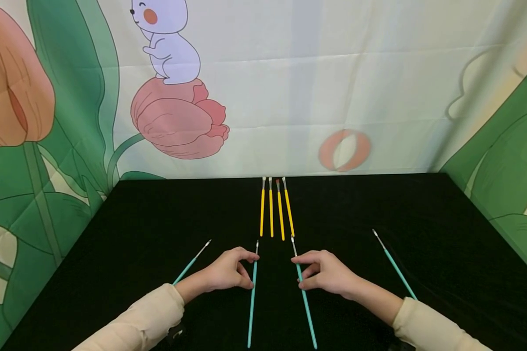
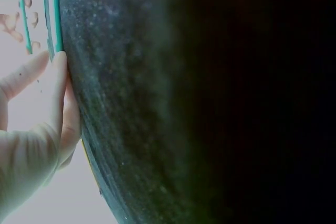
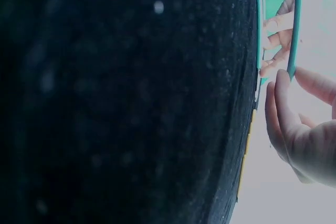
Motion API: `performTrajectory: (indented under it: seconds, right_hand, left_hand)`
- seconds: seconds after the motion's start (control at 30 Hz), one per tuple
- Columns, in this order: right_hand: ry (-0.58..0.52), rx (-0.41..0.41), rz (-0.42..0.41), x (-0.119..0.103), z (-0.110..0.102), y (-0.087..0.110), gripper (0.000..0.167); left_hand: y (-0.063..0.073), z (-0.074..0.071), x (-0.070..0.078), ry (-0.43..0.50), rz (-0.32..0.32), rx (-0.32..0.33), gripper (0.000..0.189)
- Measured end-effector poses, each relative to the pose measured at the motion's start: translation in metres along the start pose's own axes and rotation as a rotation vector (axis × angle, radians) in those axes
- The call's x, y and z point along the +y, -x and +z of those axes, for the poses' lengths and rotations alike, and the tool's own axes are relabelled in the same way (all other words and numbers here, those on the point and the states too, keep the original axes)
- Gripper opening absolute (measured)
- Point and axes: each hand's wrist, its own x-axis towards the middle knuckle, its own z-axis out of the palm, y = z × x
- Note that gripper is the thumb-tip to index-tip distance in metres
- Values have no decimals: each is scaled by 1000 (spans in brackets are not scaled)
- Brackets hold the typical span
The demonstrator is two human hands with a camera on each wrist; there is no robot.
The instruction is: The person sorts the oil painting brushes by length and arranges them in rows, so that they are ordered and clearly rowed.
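Thumb and fingers of my left hand (image 1: 229, 269) pinch a teal-handled paintbrush (image 1: 251, 314) near its bristle end; in the left wrist view the fingertips meet at the teal handle (image 2: 56, 14), low by the black surface. My right hand (image 1: 331, 275) pinches a second teal paintbrush (image 1: 309, 314) near its ferrule. In the right wrist view that brush's handle (image 3: 297, 24) stands off the black cloth. Both brushes point their bristles away from me, the right one slanting. Its tip appears close to the end of the rightmost yellow-handled paintbrush (image 1: 289, 212).
More yellow-handled paintbrushes (image 1: 271, 214) lie side by side at the back middle. One teal paintbrush (image 1: 185, 269) lies beyond my left forearm, another (image 1: 397, 268) beyond my right, each partly covered by an arm. A printed curtain (image 1: 263, 97) rises behind the black tabletop (image 1: 347, 209).
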Motion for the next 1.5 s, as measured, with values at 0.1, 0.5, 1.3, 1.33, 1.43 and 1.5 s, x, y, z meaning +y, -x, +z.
performTrajectory:
  seconds: [0.1, 0.5, 1.3, 1.33, 1.43, 1.5]
  right_hand:
    - [1, 10, 2, 0, 1, -1, 57]
    - [27, 37, -40, -2, 10, -8, 55]
    - [207, 129, -94, -7, 40, -26, 54]
    - [217, 127, -98, -8, 41, -27, 53]
    - [238, 128, -98, -9, 44, -30, 52]
    - [248, 126, -95, -11, 46, -32, 52]
  left_hand:
    - [0, 0, 0, -4, -1, -1, 61]
    - [-1, 0, 0, 0, -23, -3, 62]
    - [-2, 4, 2, -28, 13, 21, 59]
    - [-2, 4, 2, -27, 8, 20, 59]
    - [-2, 4, 1, -24, -4, 16, 60]
    - [-1, 3, 1, -25, -7, 14, 60]
